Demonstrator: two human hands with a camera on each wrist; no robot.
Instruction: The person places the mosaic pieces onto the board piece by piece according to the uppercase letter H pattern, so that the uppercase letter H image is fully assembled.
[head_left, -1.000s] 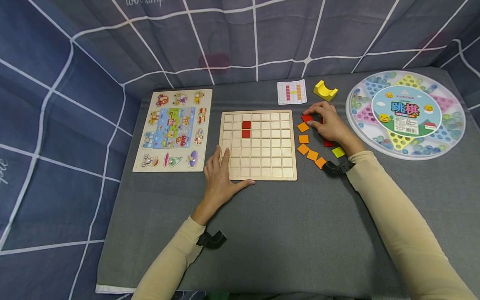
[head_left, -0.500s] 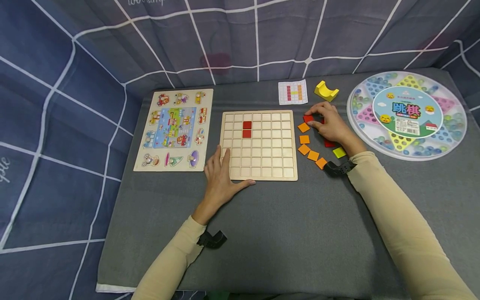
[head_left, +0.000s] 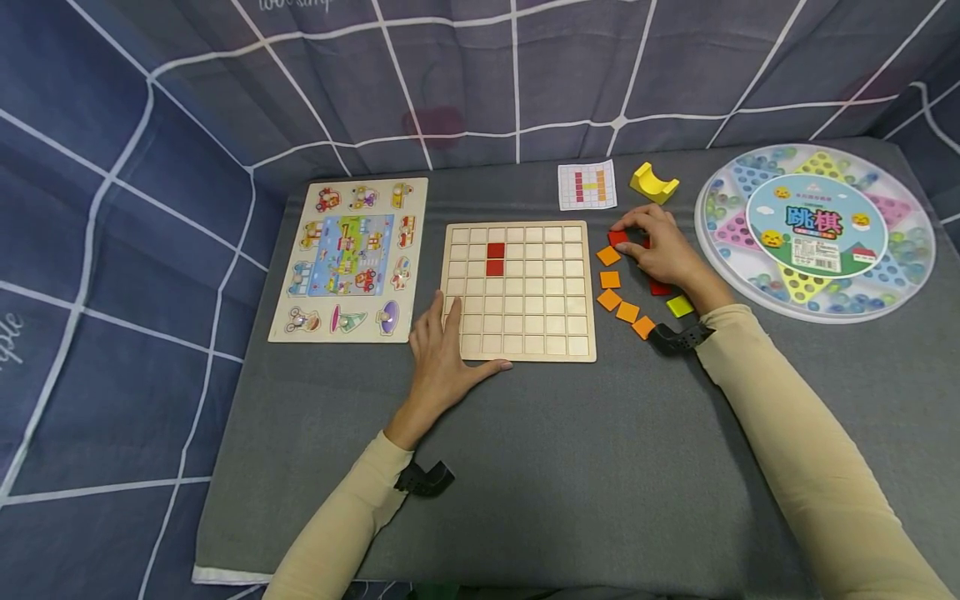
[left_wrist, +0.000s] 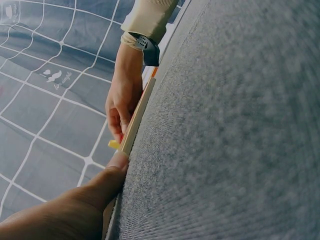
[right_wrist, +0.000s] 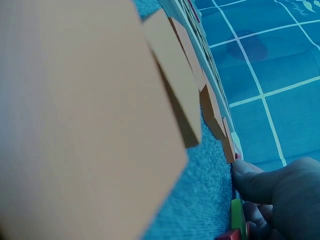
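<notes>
Red tile [head_left: 616, 237], right of grid board [head_left: 540, 287], partly covered, pinched in right hand [head_left: 656, 247]. Other red tiles [head_left: 660, 288] half hidden beneath. Left hand [head_left: 439, 360] extended, fingers straight, obscuring grid board's near-left corner.

Barely any change: head view drifted slightly. Grid board [head_left: 525, 305], orange tiles [head_left: 627, 311], pattern card [head_left: 587, 185] and right hand [head_left: 663, 250] with red tile [head_left: 618, 237] now sit a hair further right in frame. Peg puzzle [head_left: 352, 254] likewise. Round marble game [head_left: 817, 229] shifted right, a touch nearer. More wall-cloth lettering [head_left: 11, 329] shows, left edge.
</notes>
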